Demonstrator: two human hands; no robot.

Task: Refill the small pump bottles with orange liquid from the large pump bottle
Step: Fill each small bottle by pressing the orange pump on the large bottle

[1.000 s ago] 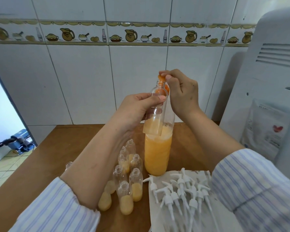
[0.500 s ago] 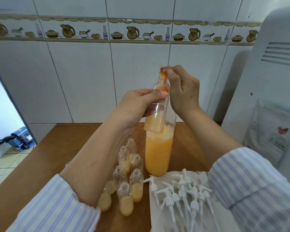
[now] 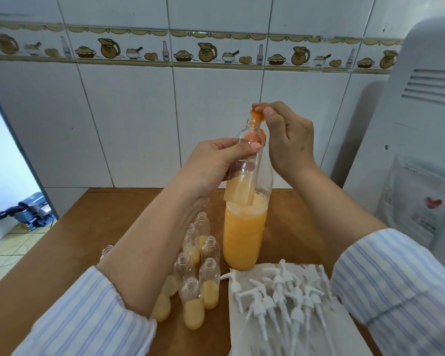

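Small bottle point(image 3: 243, 173) gripped in left hand point(image 3: 216, 163), raised, mouth under orange pump point(image 3: 256, 116). Right hand point(image 3: 285, 142) fingers pinch pump head, sitting higher vs 1 s ago: likely upstroke, another dose due. Big bottle point(image 3: 243, 240) upright on surface point(image 3: 62, 253), approx half full.

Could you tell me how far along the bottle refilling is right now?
Several small bottles on the table already hold some orange liquid. In hand: the left hand holds another bottle under the orange pump, worked by the right hand. Left: the white pump tops still lie loose, none fitted.
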